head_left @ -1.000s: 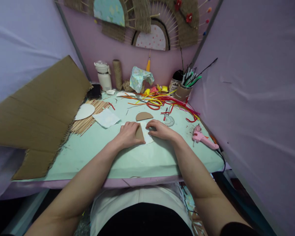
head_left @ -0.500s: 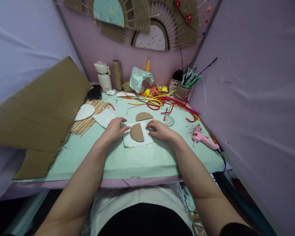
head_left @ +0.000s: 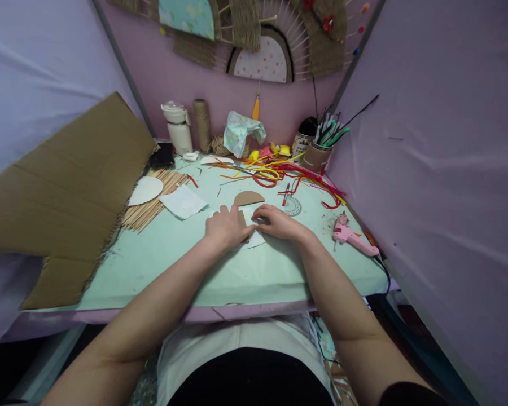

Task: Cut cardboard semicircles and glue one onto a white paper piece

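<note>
My left hand lies over a half-round brown cardboard piece, its fingers spread across it and its thumb stretched to the right. Only the straight right edge of that piece shows. Beneath it is a white cloth, with its left part mostly hidden by the hand. At the cloth's right side my right hand has its fingers bent toward the thumb on the cloth's edge, close to the left thumb. Just beyond the hands lies a second half-round cardboard piece.
Left are a big cardboard sheet, thin wooden sticks and a white cloth piece. Scissors lie among coloured pipe cleaners at the back. A protractor and pink glue gun lie right.
My left hand has moved right, from beside the cardboard piece onto it, covering most of it. My right hand has stayed at the cloth's right side.
</note>
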Motion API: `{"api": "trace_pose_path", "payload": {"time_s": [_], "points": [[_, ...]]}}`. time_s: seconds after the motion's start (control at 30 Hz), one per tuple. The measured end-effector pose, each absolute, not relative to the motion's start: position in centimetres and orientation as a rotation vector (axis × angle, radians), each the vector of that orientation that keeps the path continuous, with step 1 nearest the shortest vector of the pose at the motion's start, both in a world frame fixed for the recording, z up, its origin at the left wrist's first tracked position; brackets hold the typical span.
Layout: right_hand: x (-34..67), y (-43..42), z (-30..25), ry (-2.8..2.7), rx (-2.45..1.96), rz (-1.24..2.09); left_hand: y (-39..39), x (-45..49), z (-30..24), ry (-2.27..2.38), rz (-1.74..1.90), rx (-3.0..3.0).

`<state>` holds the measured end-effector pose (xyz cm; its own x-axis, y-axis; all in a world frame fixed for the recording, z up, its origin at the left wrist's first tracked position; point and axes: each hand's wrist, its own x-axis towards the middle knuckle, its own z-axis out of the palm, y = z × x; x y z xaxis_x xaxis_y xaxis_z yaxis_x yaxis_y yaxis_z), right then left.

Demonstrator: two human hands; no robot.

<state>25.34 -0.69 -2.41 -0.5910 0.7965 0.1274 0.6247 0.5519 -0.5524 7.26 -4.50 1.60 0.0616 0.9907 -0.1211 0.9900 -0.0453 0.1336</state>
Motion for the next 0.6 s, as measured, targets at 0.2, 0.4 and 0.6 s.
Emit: {"api": "trace_pose_path", "payload": {"time_s": [0.2, 0.4, 0.6], "points": [[25.21, -0.86, -2.21, -2.416, -1.219, 0.664, -4.52, 6.93, 1.16, 2.027, -0.018, 2.188], [25.22, -0.9, -2.06, -2.415, -1.22, 0.667, -4.9, 6.85, 1.15, 2.021, 0.015, 2.231], [25.22, -0.82, -2.2, -2.409, -1.214, 0.667, -4.97, 6.8, 1.02, 2.027, 0.012, 2.227]]}}
